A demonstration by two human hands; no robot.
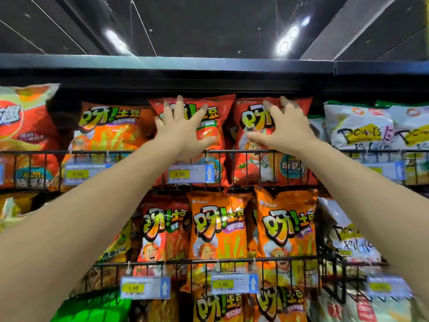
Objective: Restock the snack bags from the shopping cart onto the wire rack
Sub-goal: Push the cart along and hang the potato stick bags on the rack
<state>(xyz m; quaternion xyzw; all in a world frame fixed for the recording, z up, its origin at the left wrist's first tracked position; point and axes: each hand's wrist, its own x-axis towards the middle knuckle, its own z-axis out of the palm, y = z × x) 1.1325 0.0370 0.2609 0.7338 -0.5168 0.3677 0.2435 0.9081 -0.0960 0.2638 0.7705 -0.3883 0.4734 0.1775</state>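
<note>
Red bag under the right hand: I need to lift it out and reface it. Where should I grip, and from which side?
Probably the upper half of the red bag, from the front. Its lower part sits behind the wire rail, and the neighbouring red bag crowds its left edge, so only the top, where the right hand rests, is free.

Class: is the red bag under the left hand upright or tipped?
Upright: the red bag stands behind the wire rail, top seam uppermost.
</note>
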